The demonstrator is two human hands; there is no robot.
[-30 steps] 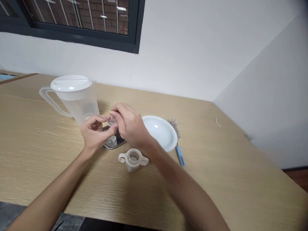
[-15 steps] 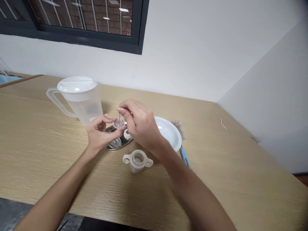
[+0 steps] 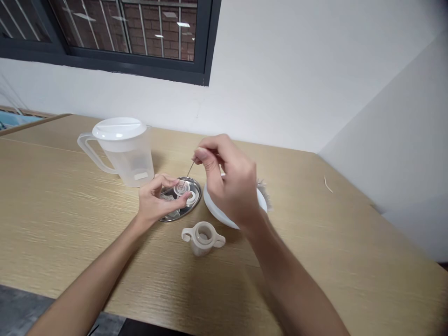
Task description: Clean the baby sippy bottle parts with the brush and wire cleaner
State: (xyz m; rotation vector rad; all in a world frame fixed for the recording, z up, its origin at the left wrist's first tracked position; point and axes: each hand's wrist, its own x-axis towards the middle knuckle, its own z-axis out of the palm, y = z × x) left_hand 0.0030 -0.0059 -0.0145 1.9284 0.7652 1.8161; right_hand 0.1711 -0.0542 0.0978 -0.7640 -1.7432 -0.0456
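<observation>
My left hand (image 3: 151,199) pinches a small round clear plastic disc (image 3: 180,188) between thumb and fingers, above an oval metal tray (image 3: 198,199). Between the thumb and fingertips of my right hand (image 3: 229,179) is a thin metal rod (image 3: 189,171). It slants down to the left, its lower end at the disc; whether it goes into the disc I cannot tell. On the tray lie a white ring-shaped part (image 3: 192,199) and a clear plastic piece (image 3: 167,198), partly hidden by my left hand. An uncovered two-handled cup (image 3: 202,249) stands upright in front of the tray.
A lidded clear pitcher (image 3: 129,156) stands behind my left hand. Right of the tray, a white bowl (image 3: 219,212) is partly covered by my right hand, with grey bristles (image 3: 263,193) beside it. A thin pale strip (image 3: 328,185) lies farther right. The wall (image 3: 266,93) bounds the table's back.
My right hand has moved right and away from my left hand. The rod, nearly upright before, now leans to the right. The whole view has shifted slightly.
</observation>
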